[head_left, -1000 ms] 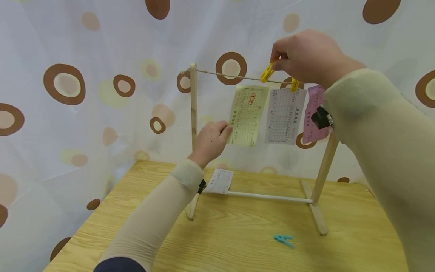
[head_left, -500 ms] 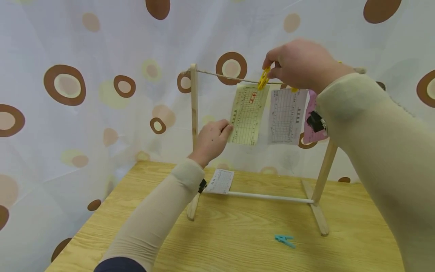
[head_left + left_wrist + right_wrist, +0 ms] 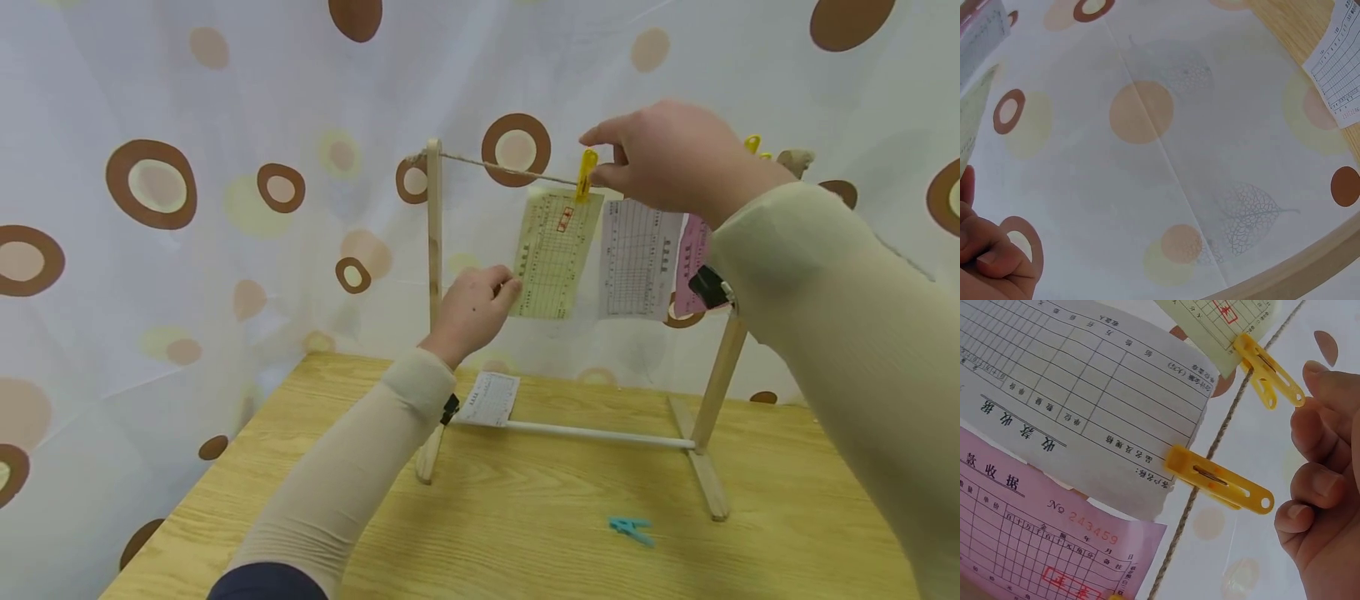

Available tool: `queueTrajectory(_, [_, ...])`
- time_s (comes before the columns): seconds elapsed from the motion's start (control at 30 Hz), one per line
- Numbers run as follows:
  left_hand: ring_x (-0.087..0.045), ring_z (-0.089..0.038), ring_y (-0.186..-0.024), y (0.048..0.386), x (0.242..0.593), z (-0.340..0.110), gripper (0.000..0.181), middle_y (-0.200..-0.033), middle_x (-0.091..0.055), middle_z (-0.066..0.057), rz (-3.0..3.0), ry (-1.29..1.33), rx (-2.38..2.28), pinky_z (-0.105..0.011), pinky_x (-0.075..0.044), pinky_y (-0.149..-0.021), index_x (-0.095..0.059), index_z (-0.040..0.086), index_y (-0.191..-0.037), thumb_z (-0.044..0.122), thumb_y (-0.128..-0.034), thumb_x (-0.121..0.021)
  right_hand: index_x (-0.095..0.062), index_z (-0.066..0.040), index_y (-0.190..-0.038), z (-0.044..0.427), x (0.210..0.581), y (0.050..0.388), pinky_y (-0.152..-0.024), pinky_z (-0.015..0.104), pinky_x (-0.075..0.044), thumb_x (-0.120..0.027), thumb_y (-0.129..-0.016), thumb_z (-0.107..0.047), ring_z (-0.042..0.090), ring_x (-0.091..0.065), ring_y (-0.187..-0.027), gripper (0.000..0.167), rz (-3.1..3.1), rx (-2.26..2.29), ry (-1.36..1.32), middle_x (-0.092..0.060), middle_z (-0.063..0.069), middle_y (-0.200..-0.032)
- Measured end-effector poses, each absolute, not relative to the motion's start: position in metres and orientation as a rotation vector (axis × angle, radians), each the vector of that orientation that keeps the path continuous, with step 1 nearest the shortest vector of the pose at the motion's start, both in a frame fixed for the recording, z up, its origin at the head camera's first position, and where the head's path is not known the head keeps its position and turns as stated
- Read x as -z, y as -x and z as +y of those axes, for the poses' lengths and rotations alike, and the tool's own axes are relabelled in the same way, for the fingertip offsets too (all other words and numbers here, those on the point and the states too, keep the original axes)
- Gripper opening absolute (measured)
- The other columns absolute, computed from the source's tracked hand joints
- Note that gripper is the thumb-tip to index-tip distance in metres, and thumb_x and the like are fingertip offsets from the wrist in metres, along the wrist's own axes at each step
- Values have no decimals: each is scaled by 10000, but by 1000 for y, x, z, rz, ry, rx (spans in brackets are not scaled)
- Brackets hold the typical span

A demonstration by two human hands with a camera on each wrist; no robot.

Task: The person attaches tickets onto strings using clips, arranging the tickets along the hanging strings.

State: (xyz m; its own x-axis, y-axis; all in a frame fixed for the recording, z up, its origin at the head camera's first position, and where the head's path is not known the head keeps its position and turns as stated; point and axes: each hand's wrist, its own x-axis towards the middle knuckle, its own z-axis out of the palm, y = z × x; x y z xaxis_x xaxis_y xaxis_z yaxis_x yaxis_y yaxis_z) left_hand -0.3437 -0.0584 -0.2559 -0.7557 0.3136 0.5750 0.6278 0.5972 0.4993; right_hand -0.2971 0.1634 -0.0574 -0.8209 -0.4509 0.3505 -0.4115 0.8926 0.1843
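In the head view, my left hand (image 3: 476,312) pinches the lower left edge of a pale yellow receipt slip (image 3: 555,258). A yellow clothespin (image 3: 587,177) clips that slip's upper right part to a twine line (image 3: 510,170). My right hand (image 3: 675,158) is beside this clothespin, thumb and index finger spread apart. In the right wrist view, its fingers sit just off the clothespin's handles. A white receipt slip (image 3: 1091,394) hangs from another yellow clothespin (image 3: 1222,478), with a pink receipt slip (image 3: 1054,519) beyond it. The left wrist view shows curled fingers (image 3: 988,250) under the yellow slip.
A wooden frame (image 3: 435,225) holds the twine over a wood-grain table (image 3: 525,517). Another white slip (image 3: 491,400) lies by the frame's left foot, near a white crossbar (image 3: 600,434). A blue clothespin (image 3: 632,529) lies on the table in front. A dotted curtain (image 3: 247,100) hangs behind.
My right hand has brought the yellow clothespin down onto the twine and the yellow slip, then spread its fingers off it. My left hand has stayed at the slip's edge.
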Motion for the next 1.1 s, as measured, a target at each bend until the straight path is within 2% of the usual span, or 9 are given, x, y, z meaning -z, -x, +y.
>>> queueTrajectory(0.27, [-516,-199,-694,344,258,-59,304,-772,-588,-27,-2426,789,1011,-326,-439,-629,-704,111,-1054,321,-1079,-486,-505,-110,-1498,174,66,285,-619,393,-403,-565,-1033,-307,255,-544,-715,508,-2595,104,-658,-611,93,-861])
queueTrajectory(0.43, [-523,-203,-717,343,261,-62,313,-808,-604,-19,-2456,781,1007,-343,-442,-642,-696,137,-1069,364,-1081,-480,-498,-120,-1505,182,69,278,-633,394,-401,-549,-1035,-324,249,-550,-718,515,-2577,63,-651,-613,80,-864])
queueTrajectory(0.57, [-544,-188,-730,343,265,-65,315,-859,-627,-1,-2470,785,981,-344,-453,-666,-687,137,-1113,378,-1079,-488,-535,-118,-1476,191,77,272,-603,382,-396,-531,-1035,-321,231,-531,-661,486,-2554,18,-660,-599,62,-811])
queueTrajectory(0.83, [-480,-180,-607,341,274,-73,355,-748,-573,-16,-2485,791,923,-335,-412,-600,-639,129,-1272,391,-1062,-523,-592,-148,-1417,206,103,262,-491,331,-358,-580,-1022,-359,185,-443,-542,448,-2546,-30,-671,-603,29,-814])
queueTrajectory(1.1, [-464,-174,-564,339,287,-82,326,-724,-552,-9,-2509,831,925,-336,-408,-568,-632,143,-1289,353,-1053,-552,-622,-126,-1374,218,132,255,-505,331,-361,-663,-991,-297,166,-450,-562,421,-2577,-42,-698,-574,8,-757])
